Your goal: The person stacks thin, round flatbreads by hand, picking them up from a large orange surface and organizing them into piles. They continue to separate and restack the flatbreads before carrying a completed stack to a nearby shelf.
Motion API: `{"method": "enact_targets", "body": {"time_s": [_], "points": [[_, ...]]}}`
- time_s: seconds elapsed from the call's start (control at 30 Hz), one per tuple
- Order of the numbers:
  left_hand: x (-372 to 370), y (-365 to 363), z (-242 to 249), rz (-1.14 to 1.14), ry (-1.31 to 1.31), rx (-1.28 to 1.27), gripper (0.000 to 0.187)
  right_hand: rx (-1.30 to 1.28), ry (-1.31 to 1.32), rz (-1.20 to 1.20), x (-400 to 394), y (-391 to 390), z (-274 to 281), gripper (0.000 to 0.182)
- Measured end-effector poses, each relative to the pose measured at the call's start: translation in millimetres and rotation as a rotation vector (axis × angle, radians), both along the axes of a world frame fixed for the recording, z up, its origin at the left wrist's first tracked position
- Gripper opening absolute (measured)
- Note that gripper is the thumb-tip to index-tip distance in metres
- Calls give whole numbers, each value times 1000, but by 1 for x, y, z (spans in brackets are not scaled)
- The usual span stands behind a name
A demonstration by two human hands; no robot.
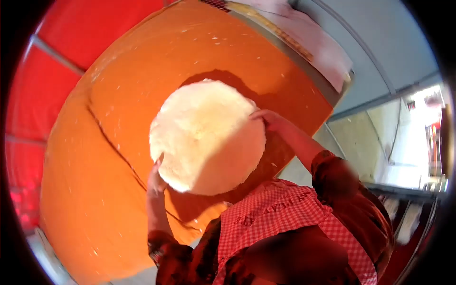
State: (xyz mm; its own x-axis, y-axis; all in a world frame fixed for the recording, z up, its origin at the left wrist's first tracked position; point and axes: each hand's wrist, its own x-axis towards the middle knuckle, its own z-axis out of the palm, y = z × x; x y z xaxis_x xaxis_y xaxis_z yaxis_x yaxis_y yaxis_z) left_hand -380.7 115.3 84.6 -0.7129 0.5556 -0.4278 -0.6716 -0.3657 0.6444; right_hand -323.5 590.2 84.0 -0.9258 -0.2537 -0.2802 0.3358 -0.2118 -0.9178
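Note:
A large, pale round flatbread (pixel 204 133) with a slightly ragged rim is held between my two hands, its lower right half in shade. Dark shadow shows around it on the orange cloth, so it seems raised above the surface. My left hand (pixel 156 181) grips the lower left edge, with the thumb on top. On the upper right edge, my right hand (pixel 267 118) has its fingers closed over the rim. The undersides of the bread and of the hands are hidden.
The orange cloth (pixel 109 199) covers a broad table and has a long crease and scattered pale crumbs. Along the far right edge lie a pale cloth (pixel 323 52) and a long wooden stick (pixel 280 33). Red panels (pixel 52 85) stand to the left, grey panels (pixel 370 42) to the right.

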Motion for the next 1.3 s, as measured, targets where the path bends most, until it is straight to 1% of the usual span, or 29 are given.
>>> {"method": "enact_targets", "body": {"time_s": [0.03,0.07,0.1,0.13,0.17,0.2,0.23,0.27,0.33,0.37,0.43,0.5,0.6,0.7,0.8,0.87,0.93,1.0,1.1,1.13,1.17,1.2,1.23,1.27,1.3], "points": [[15,9,30,52,-35,-31,80,130,212,55,2,-1,-11,36],[4,40,55,9,-46,-47,77,176,331,-40,17,9,-15,37],[5,37,47,10,-20,-27,76,234,446,-140,34,16,-18,38],[6,28,35,17,0,-10,76,-151,-276,-298,24,2,9,39],[6,18,24,35,15,1,75,-196,-317,-288,18,1,-2,39],[1,11,12,14,33,-86,75,-240,-360,-279,13,0,-12,38],[3,3,12,31,-35,-97,72,-184,-420,-247,15,0,10,39],[3,9,21,4,-10,-192,72,-131,-480,-212,16,-1,33,41],[4,10,14,12,-9,-11,45,-142,-400,-210,26,-2,7,42],[3,32,12,-26,-2,18,45,-152,-351,-231,31,-4,-3,43],[-1,108,15,-157,8,76,45,-176,-302,-284,35,-2,-12,44],[14,164,26,-274,8,44,45,-221,-279,-320,42,2,-17,45],[51,238,44,-432,16,-4,45,-298,-261,-383,84,8,-15,47],[110,305,61,-613,41,-22,45,-410,-206,-528,178,25,-21,49],[185,358,76,-788,56,-12,45,-522,-117,-745,305,34,-33,51],[237,383,84,-892,67,-8,45,-573,25,-927,396,26,-33,52],[289,402,92,-1001,82,-9,45,-583,273,-1132,492,3,-11,55],[340,416,97,-1127,115,-21,45,-474,461,-1312,577,-16,-3,52],[422,437,99,-1380,160,-56,45,-319,449,-1659,710,-74,-2,44],[455,442,98,-1470,168,-71,45,-280,425,-1786,753,-102,-10,42],[481,444,97,-1553,171,-85,45,-44,543,-1782,791,-114,-35,38],[505,446,94,-1618,169,-96,45,-20,523,-1831,828,-130,-59,36],[529,446,92,-1665,154,-112,45,4,501,-1880,863,-151,-69,34],[550,450,88,-1739,175,-98,45,-226,377,-1996,884,-191,-32,34],[571,455,85,-1816,203,-77,45,-463,249,-2086,907,-224,-11,33]]}}
